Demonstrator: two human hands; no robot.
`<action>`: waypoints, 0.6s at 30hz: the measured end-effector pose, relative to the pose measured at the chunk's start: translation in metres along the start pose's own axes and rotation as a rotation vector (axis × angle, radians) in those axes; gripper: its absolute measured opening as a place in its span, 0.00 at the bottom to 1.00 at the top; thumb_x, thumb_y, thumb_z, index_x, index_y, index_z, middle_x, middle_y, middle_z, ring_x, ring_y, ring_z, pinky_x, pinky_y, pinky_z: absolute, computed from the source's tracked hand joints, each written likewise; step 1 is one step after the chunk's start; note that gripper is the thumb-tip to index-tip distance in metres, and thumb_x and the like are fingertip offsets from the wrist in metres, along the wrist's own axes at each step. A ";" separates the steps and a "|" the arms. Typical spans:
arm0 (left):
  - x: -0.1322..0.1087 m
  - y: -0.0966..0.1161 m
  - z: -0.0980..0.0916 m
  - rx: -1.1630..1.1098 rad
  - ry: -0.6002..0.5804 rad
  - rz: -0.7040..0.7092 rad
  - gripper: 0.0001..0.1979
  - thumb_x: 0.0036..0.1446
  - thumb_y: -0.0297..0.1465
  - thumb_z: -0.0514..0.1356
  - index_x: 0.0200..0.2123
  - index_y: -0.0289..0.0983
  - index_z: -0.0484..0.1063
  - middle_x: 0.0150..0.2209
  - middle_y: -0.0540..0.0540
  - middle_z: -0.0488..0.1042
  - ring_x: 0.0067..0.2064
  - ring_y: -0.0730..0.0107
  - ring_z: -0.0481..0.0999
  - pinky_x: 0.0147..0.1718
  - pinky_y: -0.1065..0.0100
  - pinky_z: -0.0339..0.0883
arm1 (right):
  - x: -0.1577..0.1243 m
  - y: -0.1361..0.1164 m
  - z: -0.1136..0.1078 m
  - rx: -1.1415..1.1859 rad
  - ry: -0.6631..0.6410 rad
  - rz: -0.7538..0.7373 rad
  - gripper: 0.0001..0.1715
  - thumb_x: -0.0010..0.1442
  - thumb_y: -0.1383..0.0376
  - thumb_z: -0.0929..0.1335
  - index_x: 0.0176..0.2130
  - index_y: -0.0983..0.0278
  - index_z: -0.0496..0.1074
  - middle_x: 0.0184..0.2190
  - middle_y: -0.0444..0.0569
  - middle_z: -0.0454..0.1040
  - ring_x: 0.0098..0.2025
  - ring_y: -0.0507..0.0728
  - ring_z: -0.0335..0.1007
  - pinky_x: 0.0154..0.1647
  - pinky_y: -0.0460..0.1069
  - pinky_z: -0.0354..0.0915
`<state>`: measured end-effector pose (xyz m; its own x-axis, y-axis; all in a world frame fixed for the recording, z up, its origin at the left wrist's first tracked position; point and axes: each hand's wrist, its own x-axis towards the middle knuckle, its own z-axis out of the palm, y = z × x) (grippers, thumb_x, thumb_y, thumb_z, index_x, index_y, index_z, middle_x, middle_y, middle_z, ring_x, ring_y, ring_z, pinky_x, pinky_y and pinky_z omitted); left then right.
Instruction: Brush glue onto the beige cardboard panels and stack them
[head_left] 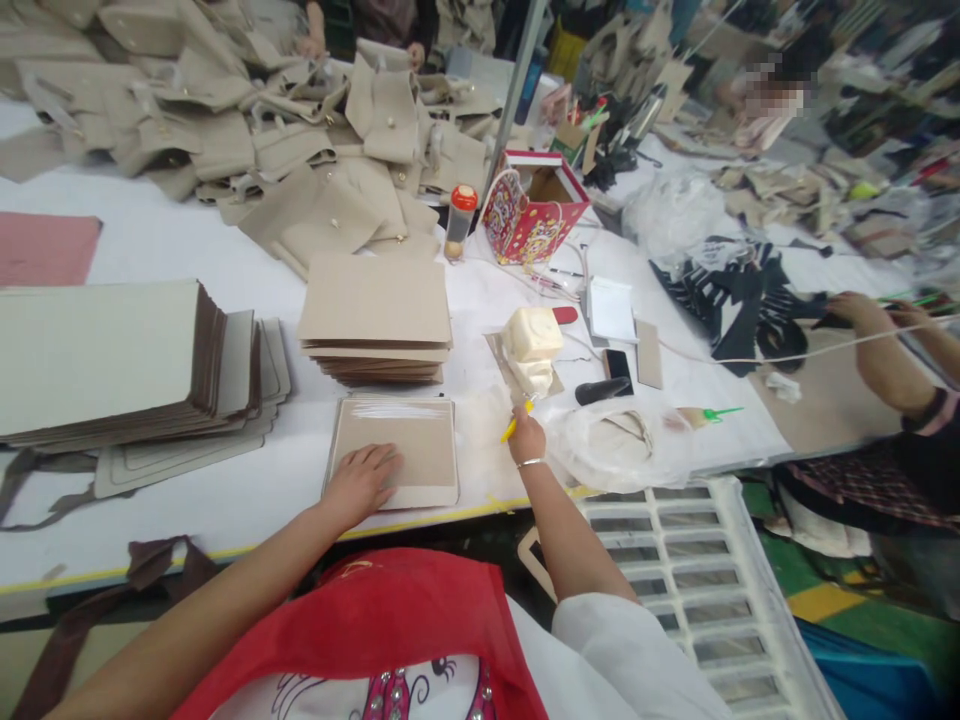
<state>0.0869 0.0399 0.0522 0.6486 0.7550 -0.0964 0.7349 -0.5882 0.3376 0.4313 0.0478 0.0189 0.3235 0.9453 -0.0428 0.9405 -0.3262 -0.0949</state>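
Note:
My left hand (362,479) lies flat, fingers spread, on a beige panel (420,440) near the table's front edge. A wet white streak runs along that panel's far edge. My right hand (525,436) is closed round a yellow-handled brush (516,420), its tip pointing toward a cream glue container (531,340) standing on a small board just beyond. A thin bracelet circles my right wrist.
A stack of beige panels (375,320) sits behind the one under my hand. A larger stack (112,370) is at the left. Heaps of beige bag pieces (300,130) fill the back. Another person's arm (877,350) reaches in at the right. A phone (617,366) and plastic sheet (622,445) lie right.

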 end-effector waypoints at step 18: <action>0.049 0.020 -0.038 -1.936 0.275 -0.763 0.16 0.35 0.31 0.69 0.26 0.32 0.68 0.22 0.53 0.66 0.21 0.85 0.64 0.15 0.81 0.53 | -0.076 -0.103 -0.068 0.871 -0.207 -0.311 0.21 0.52 0.58 0.67 0.43 0.60 0.56 0.30 0.43 0.70 0.29 0.52 0.68 0.32 0.47 0.64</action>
<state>0.1258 0.0756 0.0898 0.2162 0.7636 -0.6084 -0.4379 0.6328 0.6386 0.3166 0.0099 0.0998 -0.0324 0.9978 -0.0584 0.5462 -0.0312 -0.8371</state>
